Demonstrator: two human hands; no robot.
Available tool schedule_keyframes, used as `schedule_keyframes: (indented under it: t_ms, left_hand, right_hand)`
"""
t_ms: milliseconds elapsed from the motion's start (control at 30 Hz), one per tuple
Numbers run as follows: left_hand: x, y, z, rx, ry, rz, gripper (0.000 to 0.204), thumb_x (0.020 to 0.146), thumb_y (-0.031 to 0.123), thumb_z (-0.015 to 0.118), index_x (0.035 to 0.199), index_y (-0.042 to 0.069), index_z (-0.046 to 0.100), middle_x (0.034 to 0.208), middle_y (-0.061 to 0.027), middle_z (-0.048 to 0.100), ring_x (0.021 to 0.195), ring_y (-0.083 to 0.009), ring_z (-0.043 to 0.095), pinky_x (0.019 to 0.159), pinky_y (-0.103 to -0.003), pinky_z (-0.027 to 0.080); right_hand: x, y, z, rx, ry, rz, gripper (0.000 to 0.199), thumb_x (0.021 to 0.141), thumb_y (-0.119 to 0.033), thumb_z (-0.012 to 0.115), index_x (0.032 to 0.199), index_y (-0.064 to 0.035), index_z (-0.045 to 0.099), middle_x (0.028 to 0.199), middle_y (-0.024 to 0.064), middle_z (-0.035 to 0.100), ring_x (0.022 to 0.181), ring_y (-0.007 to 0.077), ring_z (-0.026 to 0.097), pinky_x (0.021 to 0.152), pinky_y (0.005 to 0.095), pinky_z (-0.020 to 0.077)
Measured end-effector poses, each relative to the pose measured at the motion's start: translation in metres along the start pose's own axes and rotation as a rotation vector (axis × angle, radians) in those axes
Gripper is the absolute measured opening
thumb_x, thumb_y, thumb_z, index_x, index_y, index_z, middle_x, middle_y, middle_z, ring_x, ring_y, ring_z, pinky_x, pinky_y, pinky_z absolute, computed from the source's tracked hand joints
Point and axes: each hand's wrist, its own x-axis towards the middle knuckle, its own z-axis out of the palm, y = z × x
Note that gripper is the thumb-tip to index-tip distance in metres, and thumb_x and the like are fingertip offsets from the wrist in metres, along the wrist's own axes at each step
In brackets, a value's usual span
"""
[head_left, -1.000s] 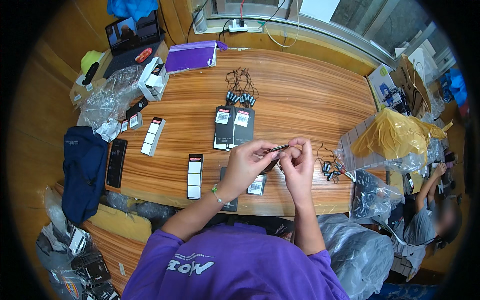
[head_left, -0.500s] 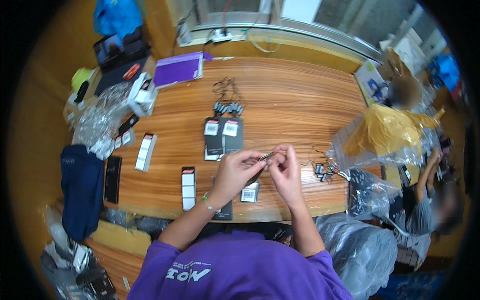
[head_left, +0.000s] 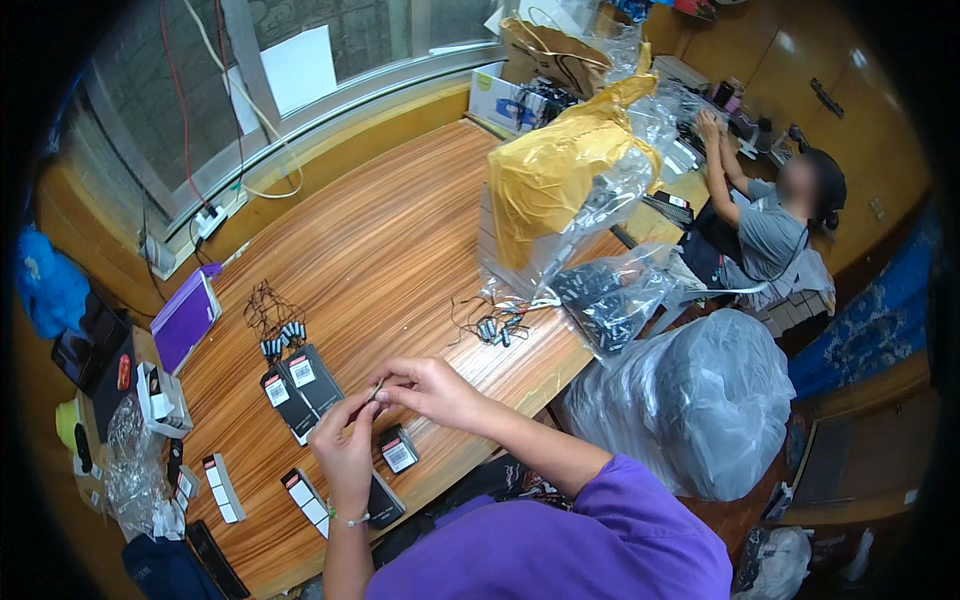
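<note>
My left hand (head_left: pixel 342 450) and my right hand (head_left: pixel 432 390) meet at the fingertips above the near part of the table. Both are closed in a pinch around a small, thin dark piece (head_left: pixel 376 392), mostly covered by fingers; its kind I cannot make out. Flat black boxes (head_left: pixel 318 372) with white labels lie just beyond my left hand. Below my right hand sits a small dark box (head_left: pixel 398 452) with a white label. Another black box (head_left: pixel 385 502) is partly hidden by my left wrist.
Dark cords with small grey-blue cylinders lie in two bunches, one far (head_left: pixel 284 338), one right (head_left: pixel 500 330). Label strips (head_left: pixel 222 490) lie left. A yellow-wrapped bag (head_left: pixel 555 170) and a clear bag (head_left: pixel 615 300) stand right. Beyond them, a person (head_left: pixel 770 225) sits working.
My view has swung to the right, so the table appears turned and more of the other person shows. My hands stay together, pinching at the fingertips.
</note>
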Motion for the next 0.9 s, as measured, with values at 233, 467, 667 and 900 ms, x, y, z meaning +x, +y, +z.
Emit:
schedule_keyframes:
  t_ms: [233, 467, 667, 900]
  left_hand:
    - [-0.004, -0.001, -0.002, 0.123, 0.007, 0.159, 0.011, 0.075, -0.008, 0.061, 0.084, -0.004, 0.064, 0.081, -0.0117, 0.064, 0.072, -0.0168, 0.062, 0.067, -0.025, 0.049]
    - [0.001, -0.001, -0.012, 0.408, 0.052, 0.520, 0.023, 0.064, -0.006, 0.063, 0.085, 0.004, 0.066, 0.084, -0.0071, 0.062, 0.082, -0.0249, 0.060, 0.075, -0.035, 0.047]
    - [0.004, 0.004, -0.025, 0.533, -0.132, 0.660, 0.020, 0.065, 0.006, 0.065, 0.085, 0.011, 0.067, 0.083, -0.0018, 0.060, 0.084, -0.0209, 0.058, 0.083, -0.043, 0.040]
    - [0.010, 0.006, -0.017, 0.486, -0.238, 0.676, 0.016, 0.065, 0.003, 0.063, 0.080, 0.010, 0.065, 0.078, -0.0015, 0.060, 0.080, -0.0204, 0.058, 0.078, -0.041, 0.042]
  right_hand:
    - [-0.005, -0.001, 0.003, 0.007, 0.050, 0.090, 0.018, 0.086, -0.007, 0.056, 0.098, 0.0051, 0.055, 0.075, 0.0074, 0.063, 0.069, 0.0109, 0.060, 0.064, 0.0228, 0.0478]
    - [-0.004, 0.018, 0.010, 0.714, -0.054, 0.172, 0.014, 0.088, -0.008, 0.052, 0.099, 0.0008, 0.054, 0.086, 0.0062, 0.059, 0.080, 0.0138, 0.059, 0.073, 0.0239, 0.0482]
    - [-0.013, 0.022, 0.003, 0.779, -0.120, 0.260, 0.013, 0.089, -0.012, 0.053, 0.097, -0.0022, 0.053, 0.089, 0.0089, 0.060, 0.083, 0.0181, 0.061, 0.077, 0.0294, 0.0511]
    - [-0.011, 0.031, 0.002, 0.228, 0.050, 0.060, 0.013, 0.086, -0.018, 0.059, 0.090, -0.0058, 0.056, 0.086, 0.0019, 0.053, 0.086, 0.0108, 0.053, 0.077, 0.0241, 0.0442]
